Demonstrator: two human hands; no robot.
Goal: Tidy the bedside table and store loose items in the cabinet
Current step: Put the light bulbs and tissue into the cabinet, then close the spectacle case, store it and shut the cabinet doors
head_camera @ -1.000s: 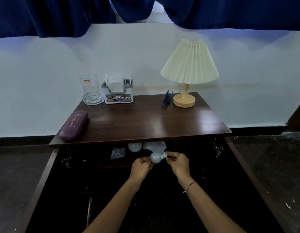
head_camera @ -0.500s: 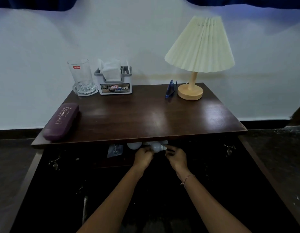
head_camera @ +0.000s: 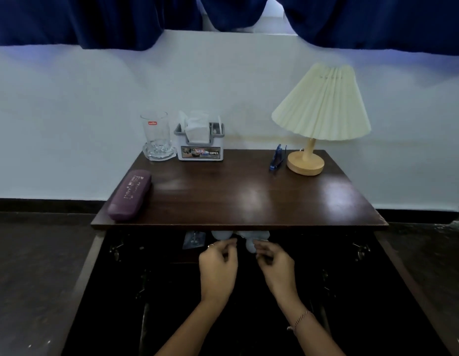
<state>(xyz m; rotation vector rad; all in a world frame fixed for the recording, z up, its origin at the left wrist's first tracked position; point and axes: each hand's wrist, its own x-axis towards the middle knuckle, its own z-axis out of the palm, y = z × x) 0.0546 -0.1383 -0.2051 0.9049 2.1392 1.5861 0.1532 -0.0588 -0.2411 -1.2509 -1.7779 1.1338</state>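
Head view, places given relative to the lamp (head_camera: 318,119).

Bedside table (head_camera: 249,199): dark wood top, largely bare in the middle.
- Lamp: pleated cream shade, wooden base, back right corner of the top.
- Blue clip-like item (head_camera: 276,159): just left of the lamp base, upright; exact kind cannot be told.
- Tissue holder (head_camera: 200,143): well left of the lamp, against the wall; grey and white box with white tissues standing up out of it.
- Drinking glass (head_camera: 156,136): left of the tissue holder, set in a clear glass dish; looks empty.
- Purple spectacle case (head_camera: 129,195): far left and forward of the lamp, at the table's left edge, closed.

Cabinet (head_camera: 249,291): open beneath the top, both doors swung out, interior very dark.
- White bulbs (head_camera: 250,242): below and left of the lamp, on a shelf just under the front edge; at least two pale rounded shapes, blurred.
- Small clear packet (head_camera: 193,240): left of the bulbs, contents unclear.

Hands:
- Left hand (head_camera: 218,268): in front of the shelf, fingers loosely curled, nothing visibly gripped.
- Right hand (head_camera: 274,265): just beside it, fingers curled near a bulb; contact cannot be told from the blur.

Progress, as judged: bulbs stored; the case and clip appear the likeliest loose items left.
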